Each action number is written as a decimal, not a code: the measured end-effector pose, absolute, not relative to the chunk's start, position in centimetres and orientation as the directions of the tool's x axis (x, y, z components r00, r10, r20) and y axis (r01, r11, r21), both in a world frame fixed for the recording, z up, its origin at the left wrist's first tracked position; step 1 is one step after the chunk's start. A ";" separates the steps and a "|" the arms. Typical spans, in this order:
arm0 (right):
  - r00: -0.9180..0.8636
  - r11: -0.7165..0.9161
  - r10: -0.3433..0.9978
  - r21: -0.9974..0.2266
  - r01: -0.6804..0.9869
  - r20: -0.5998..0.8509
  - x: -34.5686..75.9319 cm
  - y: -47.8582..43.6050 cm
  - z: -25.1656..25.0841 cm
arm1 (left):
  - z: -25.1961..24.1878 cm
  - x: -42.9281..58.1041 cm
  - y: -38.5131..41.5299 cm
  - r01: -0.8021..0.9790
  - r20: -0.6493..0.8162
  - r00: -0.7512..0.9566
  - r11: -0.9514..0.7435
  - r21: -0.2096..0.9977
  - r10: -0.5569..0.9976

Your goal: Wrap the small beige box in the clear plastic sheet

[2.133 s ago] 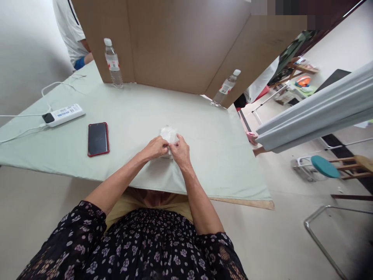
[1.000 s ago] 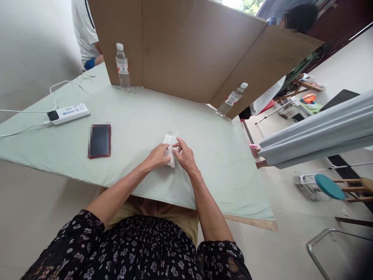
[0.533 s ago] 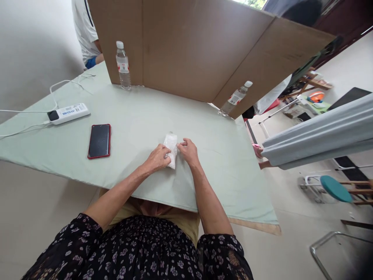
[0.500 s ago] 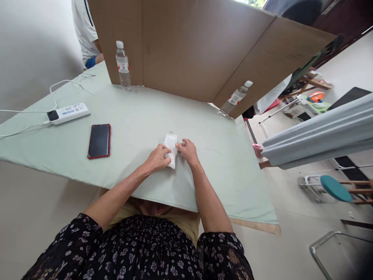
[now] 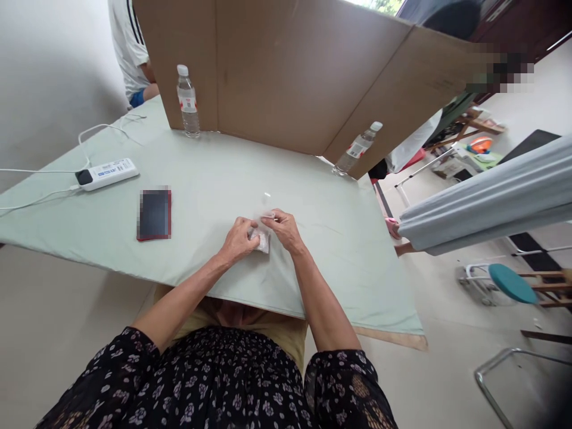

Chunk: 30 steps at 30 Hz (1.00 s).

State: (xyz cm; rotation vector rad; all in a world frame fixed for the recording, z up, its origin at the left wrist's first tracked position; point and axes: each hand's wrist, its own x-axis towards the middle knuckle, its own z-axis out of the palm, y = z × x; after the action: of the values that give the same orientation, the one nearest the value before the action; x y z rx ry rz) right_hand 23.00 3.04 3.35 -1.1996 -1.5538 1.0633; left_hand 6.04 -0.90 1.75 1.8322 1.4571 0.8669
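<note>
The packet [image 5: 263, 243] lies between the left hand [image 5: 239, 239], clamped on its left side, and the right hand [image 5: 286, 231], pinching its far wrap [image 5: 269, 215] (long axis unclear).

Light bright, even; daylight glares above the cardboard [image 5: 290, 77]. Soft shadow near front edge of counter [image 5: 214, 173]. Phone [image 5: 154, 214] pixelated. Frame edges stretched; lower right blurred.

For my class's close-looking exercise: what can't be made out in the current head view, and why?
All in the head view:
- Inside of the white packet: hidden by its outside and the left hand.
- Whether the white strip at the right hand belongs to it: blurred.
- Phone screen: masked by pixel blocks.
- Person in white: cut by the top edge, partly behind cardboard.
</note>
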 end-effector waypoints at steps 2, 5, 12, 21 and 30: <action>-0.190 0.248 0.961 -0.936 0.252 0.203 23.2 1.7 3.4 | 1.5 5.9 -1.0 0.555 0.132 0.097 -0.164 0.816 0.986; -0.231 0.323 0.937 -0.900 0.293 0.260 23.2 -0.1 2.9 | 1.3 5.5 -0.7 0.504 0.198 0.140 -0.242 0.829 0.970; -0.251 0.387 0.921 -0.773 0.503 0.297 23.3 -3.3 1.9 | 1.6 4.6 0.3 0.421 0.134 0.340 -0.278 0.864 0.931; -0.291 0.451 0.892 -0.726 0.519 0.345 23.7 -3.0 0.9 | 1.8 1.2 -0.3 0.481 0.103 0.585 -0.447 0.754 0.805; -0.101 0.014 0.995 -0.961 0.275 -0.015 22.6 -0.7 1.9 | 1.5 2.8 0.5 0.344 0.011 0.529 -0.226 0.911 0.848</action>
State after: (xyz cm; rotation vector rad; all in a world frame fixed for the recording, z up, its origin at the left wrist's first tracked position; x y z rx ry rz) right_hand 22.62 -0.67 1.85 -1.3625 -1.4914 1.1411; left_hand 2.83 0.47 1.48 1.8021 0.9917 0.6540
